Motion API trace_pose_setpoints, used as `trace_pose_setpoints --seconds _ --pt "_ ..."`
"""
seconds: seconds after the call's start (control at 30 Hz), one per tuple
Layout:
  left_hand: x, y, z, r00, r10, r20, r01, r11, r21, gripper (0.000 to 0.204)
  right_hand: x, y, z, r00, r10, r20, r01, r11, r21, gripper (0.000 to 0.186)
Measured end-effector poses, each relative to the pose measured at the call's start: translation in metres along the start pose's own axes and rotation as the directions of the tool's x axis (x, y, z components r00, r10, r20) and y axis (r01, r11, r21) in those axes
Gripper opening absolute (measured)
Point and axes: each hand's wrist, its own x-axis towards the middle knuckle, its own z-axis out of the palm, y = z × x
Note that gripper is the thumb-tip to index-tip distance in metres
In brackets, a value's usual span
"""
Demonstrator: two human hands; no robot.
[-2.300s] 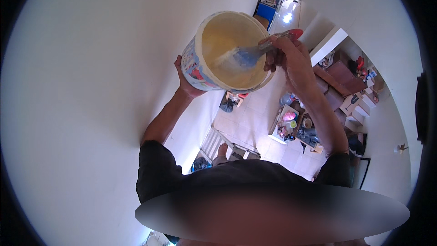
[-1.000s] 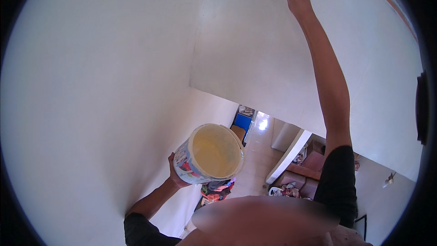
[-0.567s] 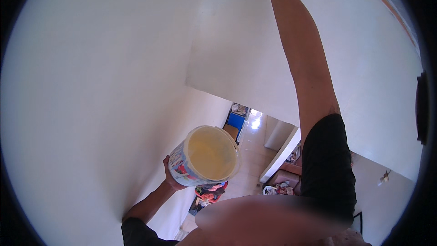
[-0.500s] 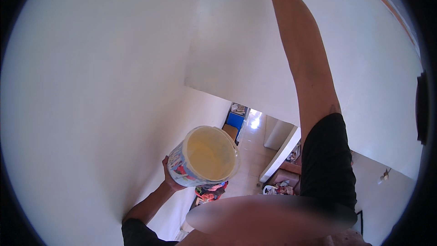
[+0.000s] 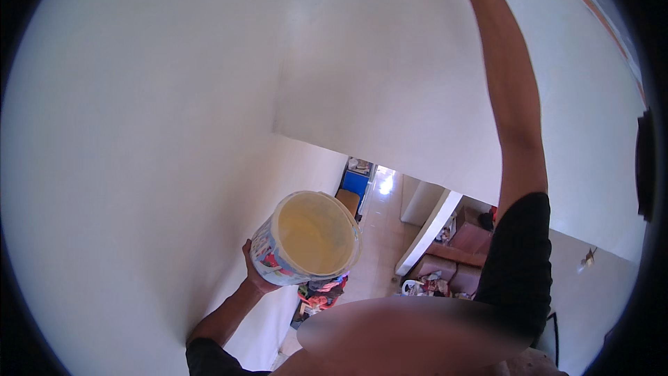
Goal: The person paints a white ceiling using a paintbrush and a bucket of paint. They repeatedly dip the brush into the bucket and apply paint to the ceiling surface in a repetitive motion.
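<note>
My left hand grips the lower left side of a printed plastic bucket, which is tilted toward me and has pale yellowish contents. The bucket is held beside the white wall. My right arm reaches up across a white upper wall panel and leaves the top edge of the picture; the hand itself is out of sight, and so is whatever it holds.
Below me lie a tiled floor, a blue piece of furniture along the wall, colourful piled items, a white divider, brown sofas and a small wall fixture at the right.
Earlier my right hand held a putty knife inside the bucket; it has since risen out of view. The bucket is lower in the picture. Most recently my right arm has shifted rightward.
</note>
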Motion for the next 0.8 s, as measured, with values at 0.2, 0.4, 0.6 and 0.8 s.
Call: trace_pose_setpoints --seconds 0.2,0.4,0.6,0.8 --pt "-0.005 0.002 0.001 1.0 -0.01 -0.003 0.01 0.999 -0.035 0.106 -0.014 -0.115 0.096 0.975 -0.122 0.185 0.05 0.934 0.354 0.023" --pt "-0.005 0.001 -0.007 1.0 -0.024 -0.014 0.024 0.998 -0.05 0.111 -0.014 -0.147 0.079 0.976 0.119 0.183 -0.205 0.788 0.58 0.021" --pt "-0.005 0.001 0.002 0.999 -0.036 0.007 0.036 0.999 -0.03 0.112 -0.026 -0.036 0.078 0.953 0.221 0.209 -0.284 0.892 0.35 0.027" --pt "-0.005 0.002 -0.007 0.998 -0.062 0.035 0.064 0.996 -0.055 0.111 0.005 0.087 -0.046 0.869 0.378 0.318 -0.447 0.876 0.181 0.028"
